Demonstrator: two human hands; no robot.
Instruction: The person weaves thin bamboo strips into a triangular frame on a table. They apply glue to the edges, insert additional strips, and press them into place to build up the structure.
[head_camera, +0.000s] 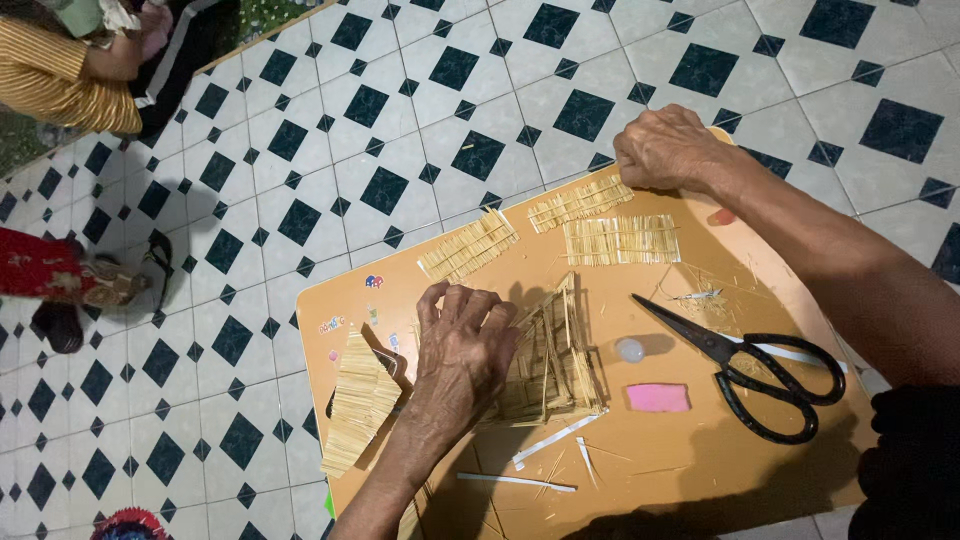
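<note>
My left hand (462, 350) rests with fingers spread on a small house frame of thin sticks (555, 360) in the middle of an orange table (690, 450). My right hand (668, 148) reaches to the table's far edge and touches a flat panel of glued sticks (580, 203). Another stick panel (620, 240) lies just below it, and a third (468, 246) lies to the left. A pointed stick panel (358, 400) sits by my left wrist.
Black-handled scissors (760, 370) lie to the right of the frame, with a pink eraser-like block (657, 397) and a small clear blob (629, 349) beside them. Loose sticks and white strips (517, 481) litter the near edge. A person in a yellow striped top (60, 75) sits at the top left on the tiled floor (400, 110).
</note>
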